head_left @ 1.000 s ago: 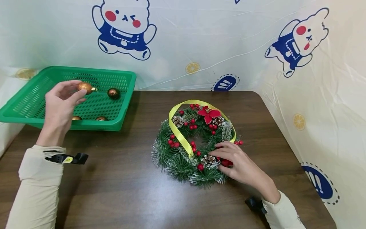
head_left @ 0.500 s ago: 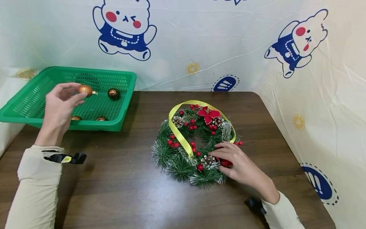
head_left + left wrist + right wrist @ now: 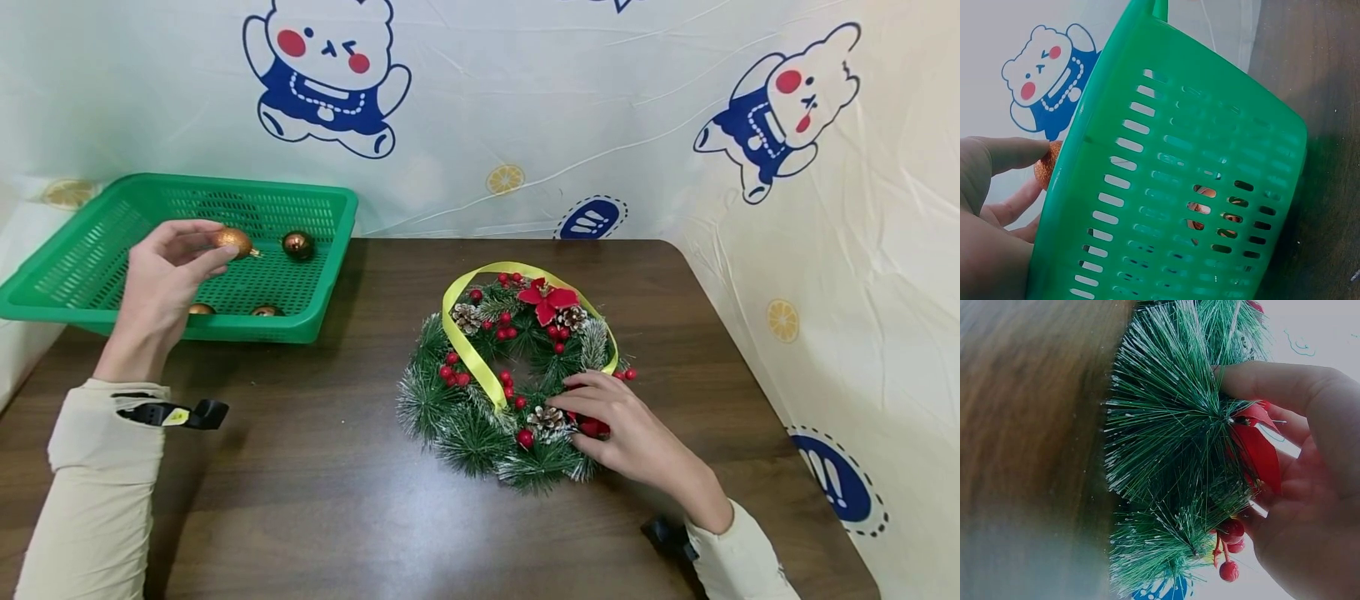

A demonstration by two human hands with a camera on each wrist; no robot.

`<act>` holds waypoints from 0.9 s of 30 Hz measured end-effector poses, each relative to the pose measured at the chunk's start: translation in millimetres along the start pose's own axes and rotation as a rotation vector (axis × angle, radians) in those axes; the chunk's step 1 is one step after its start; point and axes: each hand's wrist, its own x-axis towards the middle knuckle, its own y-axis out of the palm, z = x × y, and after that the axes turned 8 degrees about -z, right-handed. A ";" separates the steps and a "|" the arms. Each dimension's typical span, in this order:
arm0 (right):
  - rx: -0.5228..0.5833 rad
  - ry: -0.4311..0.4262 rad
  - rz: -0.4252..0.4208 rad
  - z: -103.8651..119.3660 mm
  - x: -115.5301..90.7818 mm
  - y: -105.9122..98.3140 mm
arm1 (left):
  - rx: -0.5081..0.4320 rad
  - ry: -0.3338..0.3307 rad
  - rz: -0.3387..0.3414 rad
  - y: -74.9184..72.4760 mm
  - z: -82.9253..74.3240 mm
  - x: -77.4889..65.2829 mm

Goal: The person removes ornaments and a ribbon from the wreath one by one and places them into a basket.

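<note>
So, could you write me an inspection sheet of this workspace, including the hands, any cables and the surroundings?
Surface: brown wood-grain table, shiny toward the front.
Job's things: glittery gold bauble over a green perforated basket; dark glossy bauble and two partly hidden baubles inside; Christmas wreath with yellow ribbon on the table.
Clutter: nothing seen.
Hands: left hand pinches the glittery gold bauble; right hand holds the wreath's near right side.
Cables: nothing seen; black straps at both cuffs.
Surroundings: pale sheet behind and to the right, printed with cartoon animals and citrus slices.
</note>
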 end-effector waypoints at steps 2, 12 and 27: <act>0.000 0.002 0.001 0.2 0.1 -0.3 | 0.019 -0.003 -0.001 -0.1 -0.1 0.0; -0.003 0.000 0.002 0.2 0.2 0.2 | 0.031 -0.005 -0.004 -0.9 1.0 0.2; 0.005 0.008 0.002 0.5 0.1 0.1 | -0.019 0.015 0.020 -0.9 2.4 -0.9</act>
